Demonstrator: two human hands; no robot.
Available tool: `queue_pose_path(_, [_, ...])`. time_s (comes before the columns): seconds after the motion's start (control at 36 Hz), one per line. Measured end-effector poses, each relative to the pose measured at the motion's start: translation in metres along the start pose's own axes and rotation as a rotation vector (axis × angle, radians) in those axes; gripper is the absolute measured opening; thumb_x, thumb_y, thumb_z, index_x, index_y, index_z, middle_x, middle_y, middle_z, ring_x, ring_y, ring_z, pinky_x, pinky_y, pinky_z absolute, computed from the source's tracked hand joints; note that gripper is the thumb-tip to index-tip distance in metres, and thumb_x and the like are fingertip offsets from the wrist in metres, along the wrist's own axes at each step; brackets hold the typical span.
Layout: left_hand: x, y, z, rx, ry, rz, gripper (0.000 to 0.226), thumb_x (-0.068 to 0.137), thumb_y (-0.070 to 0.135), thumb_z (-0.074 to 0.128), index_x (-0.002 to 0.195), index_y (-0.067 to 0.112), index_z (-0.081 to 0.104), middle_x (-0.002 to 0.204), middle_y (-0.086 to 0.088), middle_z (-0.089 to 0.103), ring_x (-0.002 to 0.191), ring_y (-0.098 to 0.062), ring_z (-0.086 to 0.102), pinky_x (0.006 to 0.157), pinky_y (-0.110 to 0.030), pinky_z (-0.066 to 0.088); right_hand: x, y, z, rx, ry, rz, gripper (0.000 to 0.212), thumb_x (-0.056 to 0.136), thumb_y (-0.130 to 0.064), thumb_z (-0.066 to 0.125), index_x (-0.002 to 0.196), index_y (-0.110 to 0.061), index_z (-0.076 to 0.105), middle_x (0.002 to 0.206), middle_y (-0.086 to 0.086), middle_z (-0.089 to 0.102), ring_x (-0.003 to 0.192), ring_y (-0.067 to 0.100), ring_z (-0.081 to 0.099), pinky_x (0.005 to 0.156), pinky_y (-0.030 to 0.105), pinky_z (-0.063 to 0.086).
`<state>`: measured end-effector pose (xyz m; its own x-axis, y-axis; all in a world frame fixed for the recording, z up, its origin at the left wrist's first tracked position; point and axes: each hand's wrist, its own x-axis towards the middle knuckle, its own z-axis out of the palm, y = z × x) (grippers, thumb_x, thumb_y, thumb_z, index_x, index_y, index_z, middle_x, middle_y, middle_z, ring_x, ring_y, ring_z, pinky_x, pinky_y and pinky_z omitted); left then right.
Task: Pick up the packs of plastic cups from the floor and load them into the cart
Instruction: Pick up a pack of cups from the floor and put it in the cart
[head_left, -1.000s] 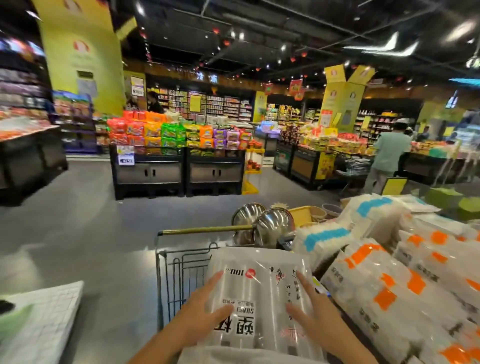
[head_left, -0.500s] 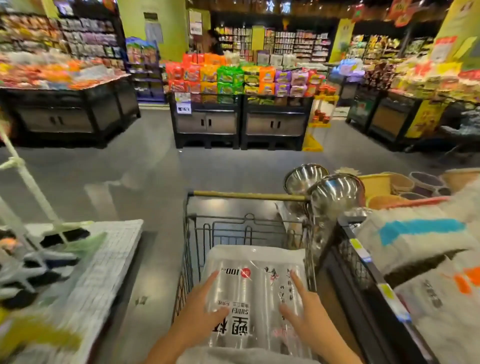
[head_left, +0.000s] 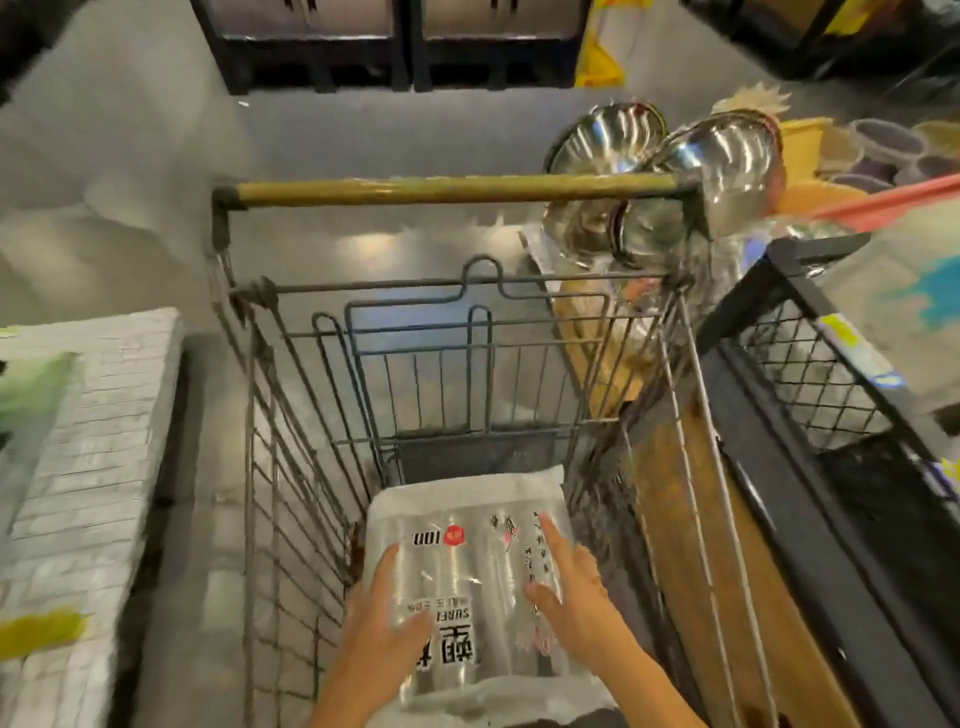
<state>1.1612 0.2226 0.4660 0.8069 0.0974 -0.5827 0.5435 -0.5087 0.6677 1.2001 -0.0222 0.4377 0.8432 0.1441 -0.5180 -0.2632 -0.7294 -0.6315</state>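
A clear pack of plastic cups (head_left: 470, 566) with black print and a red seal lies flat inside the wire cart (head_left: 291, 441), low in its basket near me. My left hand (head_left: 382, 623) presses on the pack's left side with straight fingers. Spread over the right side is my right hand (head_left: 569, 587), its fingers straight too. The cart's brass-coloured handle bar (head_left: 452, 188) crosses the far end. I cannot tell whether the pack rests on the basket floor.
A black mesh bin (head_left: 810, 374) with wooden side panels stands tight against the cart's right. Steel bowls (head_left: 691, 171) hang beyond the handle at right. A white gridded pack stack (head_left: 88, 467) sits to the left. Grey floor and black display cabinets (head_left: 395, 47) lie ahead.
My view has tipped down from the store aisle into the cart. Both hands have lowered the pack of cups from above the rim deep into the basket.
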Motion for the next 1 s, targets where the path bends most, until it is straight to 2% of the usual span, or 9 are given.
queue_pose_path(0.11, [0.03,-0.015,0.02,0.028,-0.008,-0.075,0.085,0.091,0.026,0.062,0.145,0.057,0.004,0.157,0.001,0.012,0.138,-0.02,0.028,0.113,-0.047,0.023,0.026,0.018,0.02,0.097,-0.042,0.151,0.084,0.101,-0.034,0.056,0.141,-0.073,-0.006,0.166,-0.001,-0.016,0.154,0.026,-0.007,0.118,0.056,0.017])
queue_pose_path(0.28, [0.046,-0.044,0.056,0.089,-0.071,-0.19,0.096,0.087,0.026,0.064,0.146,0.06,-0.004,0.161,-0.007,0.0,0.144,-0.033,0.025,0.117,-0.052,0.027,0.022,0.069,0.06,-0.063,-0.063,0.179,0.081,0.104,-0.038,0.047,0.142,-0.064,-0.019,0.161,0.018,0.026,0.142,0.039,0.034,0.117,0.043,0.026])
queue_pose_path(0.39, [0.064,-0.05,0.067,0.099,-0.066,-0.206,0.092,0.09,0.027,0.064,0.148,0.055,-0.002,0.159,-0.011,0.003,0.141,-0.035,0.032,0.112,-0.048,0.034,0.038,0.079,0.066,-0.005,-0.025,0.184,0.084,0.102,-0.038,0.052,0.14,-0.069,-0.016,0.166,-0.001,-0.014,0.15,0.017,0.006,0.119,0.045,0.019])
queue_pose_path(0.5, [0.083,-0.064,0.072,0.186,-0.044,-0.205,0.095,0.088,0.031,0.067,0.151,0.045,-0.003,0.162,-0.008,0.011,0.145,-0.032,0.024,0.115,-0.051,0.031,0.058,0.08,0.076,-0.115,-0.012,0.207,0.092,0.103,-0.03,0.051,0.13,-0.076,-0.024,0.162,-0.001,-0.028,0.136,0.031,0.047,0.085,0.026,0.054])
queue_pose_path(0.58, [0.089,-0.078,0.08,0.222,-0.049,-0.19,0.095,0.092,0.04,0.061,0.152,0.042,-0.014,0.165,-0.008,-0.001,0.149,-0.033,0.014,0.114,-0.052,0.028,0.065,0.083,0.084,-0.179,0.0,0.208,0.087,0.102,-0.035,0.05,0.137,-0.067,-0.023,0.16,-0.002,-0.029,0.14,0.043,0.039,0.097,0.04,0.053])
queue_pose_path(0.64, [0.088,-0.086,0.084,0.317,-0.071,-0.179,0.093,0.096,0.053,0.046,0.147,0.042,-0.03,0.164,-0.006,-0.018,0.152,-0.032,-0.004,0.118,-0.053,0.018,0.066,0.086,0.087,-0.176,0.0,0.221,0.087,0.101,-0.035,0.05,0.14,-0.066,-0.021,0.154,-0.006,-0.036,0.143,0.042,0.034,0.089,0.036,0.057])
queue_pose_path(0.72, [0.081,-0.084,0.084,0.472,-0.075,-0.23,0.09,0.096,0.059,0.039,0.146,0.041,-0.033,0.162,-0.01,-0.022,0.151,-0.038,-0.003,0.117,-0.057,0.021,0.061,0.083,0.083,-0.232,-0.052,0.262,0.086,0.103,-0.039,0.046,0.135,-0.069,-0.028,0.152,-0.005,-0.039,0.147,0.036,0.03,0.082,0.031,0.057])
queue_pose_path(0.86, [0.062,-0.022,0.05,0.652,-0.163,-0.074,0.073,0.099,0.049,0.039,0.158,0.028,0.001,0.165,-0.01,-0.005,0.151,-0.034,0.009,0.119,-0.049,0.022,0.03,0.038,0.031,-0.391,-0.034,0.24,0.066,0.103,-0.048,0.038,0.156,-0.046,-0.002,0.167,0.003,0.006,0.149,0.028,0.023,0.111,0.044,0.036])
queue_pose_path(1.0, [0.044,0.105,-0.013,0.81,-0.231,0.275,0.043,0.096,0.037,0.047,0.136,0.02,0.047,0.134,-0.006,0.052,0.122,-0.028,0.053,0.097,-0.042,0.046,-0.022,-0.032,-0.061,-0.418,0.092,0.169,0.045,0.103,-0.037,0.042,0.145,-0.021,0.041,0.136,0.005,0.05,0.12,0.027,0.054,0.09,0.038,0.046])
